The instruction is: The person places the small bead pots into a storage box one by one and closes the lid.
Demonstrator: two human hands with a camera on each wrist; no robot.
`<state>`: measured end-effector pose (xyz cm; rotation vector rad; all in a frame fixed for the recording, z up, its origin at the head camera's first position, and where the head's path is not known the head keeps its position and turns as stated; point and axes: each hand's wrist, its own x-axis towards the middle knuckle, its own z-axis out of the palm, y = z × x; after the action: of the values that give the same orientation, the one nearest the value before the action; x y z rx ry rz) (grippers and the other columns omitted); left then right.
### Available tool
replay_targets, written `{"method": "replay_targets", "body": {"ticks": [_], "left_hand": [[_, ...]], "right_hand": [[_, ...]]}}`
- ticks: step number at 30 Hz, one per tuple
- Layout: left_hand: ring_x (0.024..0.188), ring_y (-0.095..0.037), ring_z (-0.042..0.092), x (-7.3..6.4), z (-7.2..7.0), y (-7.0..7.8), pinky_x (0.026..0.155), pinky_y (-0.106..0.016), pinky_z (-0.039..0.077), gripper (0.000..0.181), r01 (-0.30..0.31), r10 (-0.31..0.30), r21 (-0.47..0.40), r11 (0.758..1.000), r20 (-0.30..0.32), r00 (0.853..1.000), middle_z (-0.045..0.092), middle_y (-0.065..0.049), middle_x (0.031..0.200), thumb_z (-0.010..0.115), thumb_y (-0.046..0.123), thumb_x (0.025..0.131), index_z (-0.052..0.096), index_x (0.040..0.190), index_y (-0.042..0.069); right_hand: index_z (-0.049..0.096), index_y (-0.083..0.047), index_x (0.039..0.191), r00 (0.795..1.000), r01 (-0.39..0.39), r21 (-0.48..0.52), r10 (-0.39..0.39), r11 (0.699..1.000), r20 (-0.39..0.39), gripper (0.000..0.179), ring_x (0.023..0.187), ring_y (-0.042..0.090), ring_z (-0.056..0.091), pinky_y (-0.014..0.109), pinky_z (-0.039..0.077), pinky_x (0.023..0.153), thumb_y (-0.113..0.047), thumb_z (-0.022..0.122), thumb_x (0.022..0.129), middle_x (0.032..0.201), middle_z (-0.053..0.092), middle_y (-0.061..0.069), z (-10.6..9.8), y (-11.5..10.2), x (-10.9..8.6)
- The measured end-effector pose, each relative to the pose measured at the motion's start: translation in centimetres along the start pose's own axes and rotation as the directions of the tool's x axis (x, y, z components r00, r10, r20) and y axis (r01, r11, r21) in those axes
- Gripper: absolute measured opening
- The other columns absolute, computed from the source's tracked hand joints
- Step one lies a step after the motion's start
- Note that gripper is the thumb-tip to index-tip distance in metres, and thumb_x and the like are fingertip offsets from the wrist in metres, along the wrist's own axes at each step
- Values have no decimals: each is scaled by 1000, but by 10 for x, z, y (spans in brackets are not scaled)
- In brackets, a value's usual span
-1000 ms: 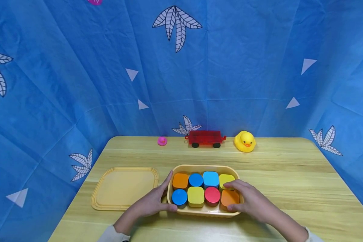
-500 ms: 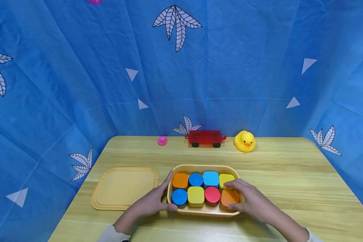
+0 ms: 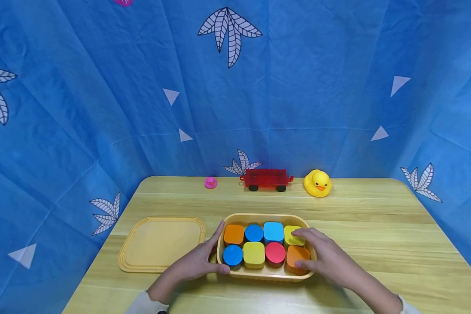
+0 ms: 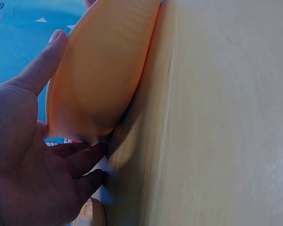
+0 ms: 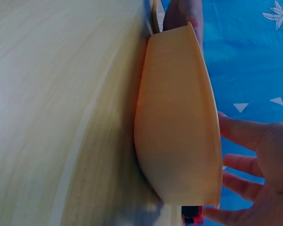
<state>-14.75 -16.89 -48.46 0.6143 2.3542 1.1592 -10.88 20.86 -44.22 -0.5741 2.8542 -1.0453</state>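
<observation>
A pale-orange plastic tub (image 3: 267,276) sits on the table in the head view, holding several round and rounded-square blocks, among them a red block (image 3: 275,253) and a light-blue block (image 3: 274,231). My left hand (image 3: 198,261) grips the tub's left end, thumb at the near rim and fingers around the far side. In the left wrist view its other fingers curl by the tub's lower end. My right hand (image 3: 327,257) reaches over the right rim, fingers loosely bent. Its fingertips overlap the yellow block (image 3: 292,237), and its thumb overlaps the orange block (image 3: 298,255).
A flat pale-orange lid (image 3: 162,244) lies left of the tub. Along the table's back edge stand a small pink duck (image 3: 210,182), a red toy wagon (image 3: 266,179) and a yellow duck (image 3: 318,183). Blue patterned cloth (image 3: 318,87) hangs behind the table.
My right fingers and thumb have shifted slightly and spread wider apart over the yellow and orange blocks. The left hand, tub and blocks look the same.
</observation>
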Motion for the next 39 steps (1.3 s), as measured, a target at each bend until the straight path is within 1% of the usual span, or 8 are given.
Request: {"method": "replay_targets", "body": {"ticks": [5,9,16,23,27,31,34,39], "left_hand": [[157,-32,21,1,-1,2,124,-56,23,117,16,-16,24,1000,0,1000,10,-6,173,77,54,88,-8,165,36],[155,-35,25,1,-2,6,123,-57,26,119,38,-38,53,998,-2,999,14,-8,173,78,57,86,-7,166,34],[149,-39,36,-1,-8,19,120,-58,33,123,73,-73,141,987,-4,997,25,-17,168,81,55,84,-4,167,24],[150,-38,36,-5,-12,27,120,-56,34,123,85,-80,231,969,-31,996,26,-14,169,80,58,82,-2,168,22],[152,-40,31,-15,-17,26,120,-59,31,123,84,-64,233,969,-91,994,23,-13,170,81,58,80,2,168,24],[154,-41,25,-33,-28,19,121,-60,28,123,87,-58,221,971,-134,989,16,-11,172,84,53,80,3,168,25],[154,-43,20,-48,-39,10,121,-62,25,124,106,-75,195,975,-161,984,11,-11,172,87,47,79,2,167,27],[153,-48,13,-71,-63,-9,118,-69,24,126,178,-138,168,970,-222,965,10,-23,170,88,46,79,2,168,23]], "right_hand": [[62,-10,140,999,9,-20,-9,1000,-31,66,140,47,45,67,45,106,-32,88,83,149,54,13,-1,-7,0],[60,-8,142,998,35,-12,-36,999,-50,68,146,51,32,70,42,106,-29,87,84,155,48,15,3,-16,5],[51,-8,151,1000,26,25,-26,999,-12,79,152,44,27,66,42,110,-27,88,84,160,43,13,17,-40,19],[40,-13,159,998,-6,108,0,994,57,91,155,37,25,63,35,117,-36,87,85,165,36,10,36,-68,37],[33,-12,162,994,32,147,-47,989,100,95,155,38,24,63,34,117,-38,84,87,167,31,11,47,-80,43],[28,-12,164,986,57,176,-83,983,143,96,155,37,24,62,34,117,-38,82,89,169,26,12,54,-93,49],[26,-9,164,981,63,174,-93,983,169,98,156,35,23,59,33,119,-37,82,89,170,25,11,59,-105,54],[22,-11,165,973,47,167,-83,985,216,104,157,30,22,54,34,120,-42,83,87,171,24,7,73,-124,62]]}}
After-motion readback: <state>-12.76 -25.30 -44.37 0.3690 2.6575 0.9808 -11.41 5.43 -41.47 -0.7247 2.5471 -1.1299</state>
